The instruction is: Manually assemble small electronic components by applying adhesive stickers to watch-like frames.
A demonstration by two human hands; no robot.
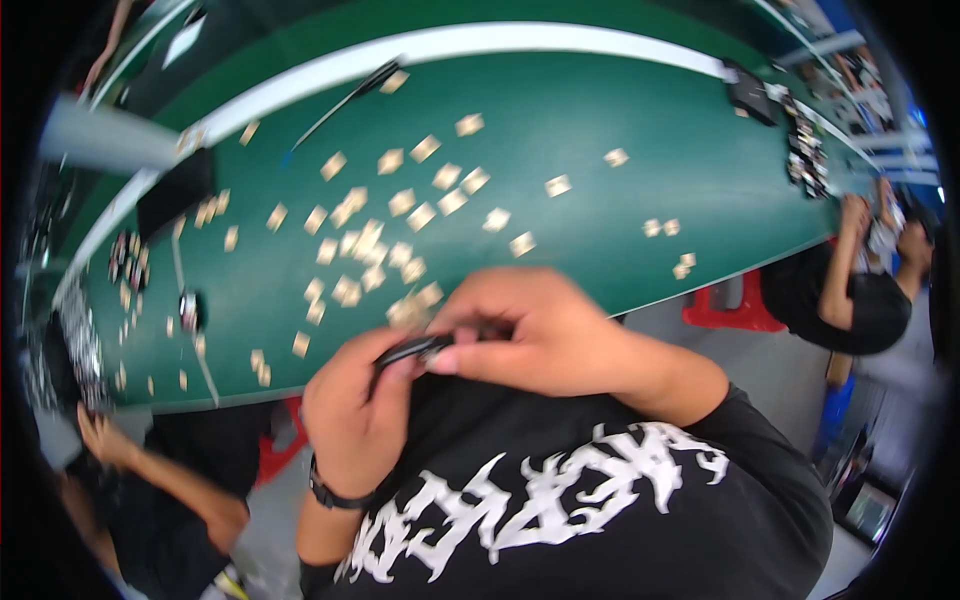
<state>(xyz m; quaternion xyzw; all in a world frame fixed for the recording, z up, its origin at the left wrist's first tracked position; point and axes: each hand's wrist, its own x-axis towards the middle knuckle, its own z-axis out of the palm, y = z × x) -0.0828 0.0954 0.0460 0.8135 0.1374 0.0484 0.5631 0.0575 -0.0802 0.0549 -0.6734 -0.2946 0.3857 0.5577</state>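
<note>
Basically, lg. green tabletop (590, 215), smooth & matte, bowed by the lens, fills the frame's upper half; white strip (520, 38) curves along its far edge. Grey floor (660, 345) shows lower R of centre. Wearer's soft black shirt (640, 540), w/ jagged white print, takes the lower centre. Two co-workers in dark tops: one at R edge (845, 300), one lower L (180, 520). R hand (550, 330) & L hand (355, 395) meet approx. mid-frame, both gripping a curved glossy black piece (412, 350) btwn fingers & thumbs, above the table's near edge; finer detail is blurred. Red plastic stool (735, 318) R of centre. Flat black slab (177, 195), upper L; boxy black case (750, 92), upper R, w/ heap of sm. black-&-silvery parts (805, 150) just below it. Dark wristwatch (340, 492) on L wrist. Smallest: pale squarish pcs (402, 203) scattered L & centre, some overlapping.
</note>
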